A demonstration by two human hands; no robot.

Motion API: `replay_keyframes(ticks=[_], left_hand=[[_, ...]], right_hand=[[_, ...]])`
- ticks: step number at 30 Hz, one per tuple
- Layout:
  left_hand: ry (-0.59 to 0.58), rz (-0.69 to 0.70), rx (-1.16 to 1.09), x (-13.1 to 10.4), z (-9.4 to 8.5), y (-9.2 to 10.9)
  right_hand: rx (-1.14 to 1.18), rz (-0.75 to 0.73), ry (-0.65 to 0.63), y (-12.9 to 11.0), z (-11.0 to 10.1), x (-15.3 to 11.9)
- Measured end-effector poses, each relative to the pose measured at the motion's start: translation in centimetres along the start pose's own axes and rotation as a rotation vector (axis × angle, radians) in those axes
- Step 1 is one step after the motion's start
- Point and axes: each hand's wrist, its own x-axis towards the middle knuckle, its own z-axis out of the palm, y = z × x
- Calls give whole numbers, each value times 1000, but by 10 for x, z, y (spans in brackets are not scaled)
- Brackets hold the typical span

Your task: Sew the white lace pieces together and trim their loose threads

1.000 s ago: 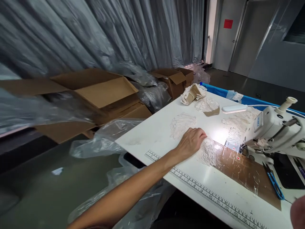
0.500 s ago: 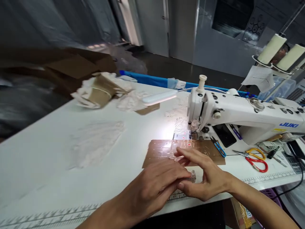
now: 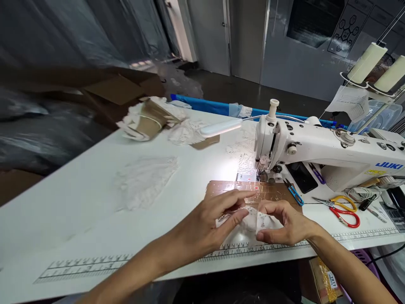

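A small piece of white lace fabric (image 3: 249,218) is stretched between my two hands, just in front of the sewing machine (image 3: 316,145). My left hand (image 3: 218,219) pinches its left end, with the index finger extended over a brown board (image 3: 218,188). On the other side, my right hand (image 3: 283,223) grips the fabric between thumb and fingers. The board lies under the needle area, partly hidden by my hands. Another sheer white piece (image 3: 147,181) lies flat on the table to the left.
Blue snips (image 3: 294,193), red-and-yellow scissors (image 3: 343,209) and a dark phone (image 3: 302,177) lie to the right. A bundle of white fabric (image 3: 136,122) sits at the back left. A printed ruler (image 3: 234,252) runs along the table's front edge (image 3: 177,274).
My hands have moved apart, and the lace between them is now spread out and more visible. The camera view has shifted slightly left.
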Motion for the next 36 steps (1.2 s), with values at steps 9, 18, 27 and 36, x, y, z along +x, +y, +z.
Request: replay_keyframes(ticks=[9,18,27,36], left_hand=[[-70,-86,187,20,-16,-81],[104,-13,191,13,-9,-102],[-103,336,290,10,11,-85],[-84,456,497,7,20,-57]], right_hand=[[-587,259,555,25,-57,-4],[-1193,800,698,32,-97,11],[-1047,842,771,46,-111,16],[-984,819,792,46,-108,16]])
